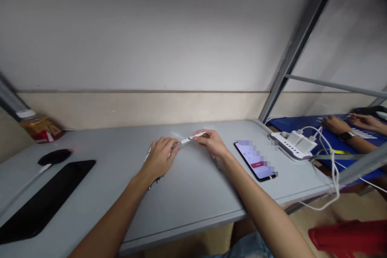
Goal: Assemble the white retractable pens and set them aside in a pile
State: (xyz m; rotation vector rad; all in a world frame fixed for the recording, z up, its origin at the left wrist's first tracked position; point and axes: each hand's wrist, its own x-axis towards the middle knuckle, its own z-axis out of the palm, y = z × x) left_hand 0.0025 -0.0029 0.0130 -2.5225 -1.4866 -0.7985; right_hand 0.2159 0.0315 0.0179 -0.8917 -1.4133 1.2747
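Fingers of the left hand pinch one end of a single white pen. The fingertips of the right hand pinch the other end, so both hands are closed on it. The pen is slim and mostly white, with a darker stretch near the left hand. It is held almost level, just above the middle of the grey table. Something thin and shiny pokes out under the left hand, but I cannot tell what it is. One phone lies face up, screen lit, just right of the right wrist. Beyond it sits one power strip carrying two white chargers. To the left lie one black mat, one black mouse and one jar. At the far right, another person's two hands rest on a blue surface.
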